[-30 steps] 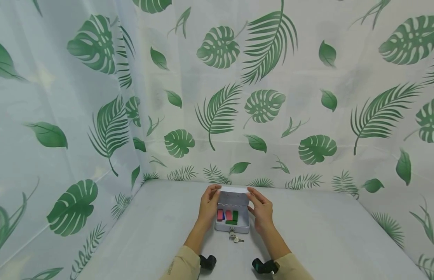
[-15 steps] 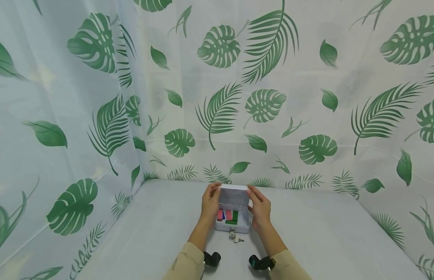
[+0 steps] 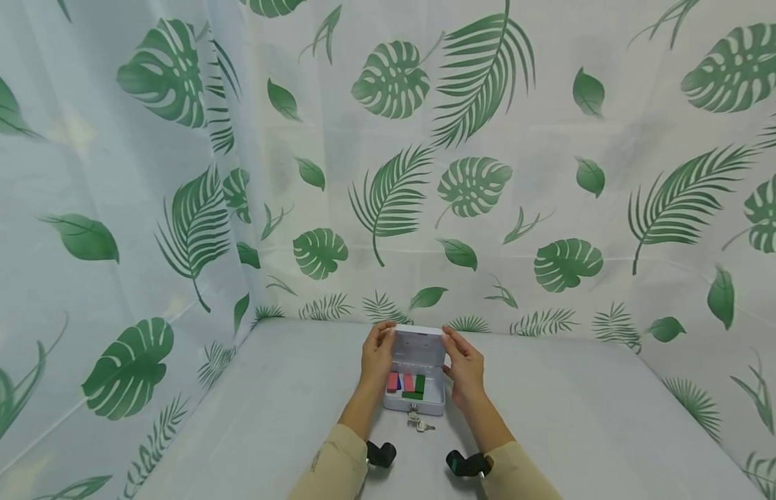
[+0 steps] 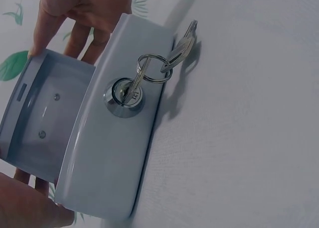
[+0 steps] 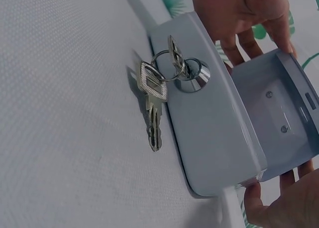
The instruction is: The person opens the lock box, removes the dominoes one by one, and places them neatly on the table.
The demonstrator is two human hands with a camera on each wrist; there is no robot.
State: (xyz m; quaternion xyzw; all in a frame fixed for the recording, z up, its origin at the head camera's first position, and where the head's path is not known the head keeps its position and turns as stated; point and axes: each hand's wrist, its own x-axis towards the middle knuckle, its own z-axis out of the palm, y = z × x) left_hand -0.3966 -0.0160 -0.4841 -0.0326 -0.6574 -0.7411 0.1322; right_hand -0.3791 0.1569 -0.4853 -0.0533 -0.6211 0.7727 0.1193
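Note:
A small light-grey cash box (image 3: 397,404) stands on the table with its lid (image 3: 419,345) raised at the back. My left hand (image 3: 376,357) holds the lid's left edge, thumb in front and fingers behind. At the opposite edge my right hand (image 3: 466,368) grips the lid in the same way. Inside lie a few small blocks: pink ones (image 3: 408,383), green ones (image 3: 419,383) and a partly hidden blue one (image 3: 399,379). One key sits in the front lock (image 4: 124,96); a second key (image 5: 154,108) hangs from the same ring (image 5: 158,56) beside it.
The white-covered table (image 3: 581,410) spreads out on both sides of the box. Leaf-printed curtains (image 3: 488,278) stand behind it and along the left. Black wrist cameras (image 3: 383,455) sit by both sleeves.
Both hands have swung the lid slightly further up and back. The forearms have shifted a little inward and forward. The blocks and keys stay as they were.

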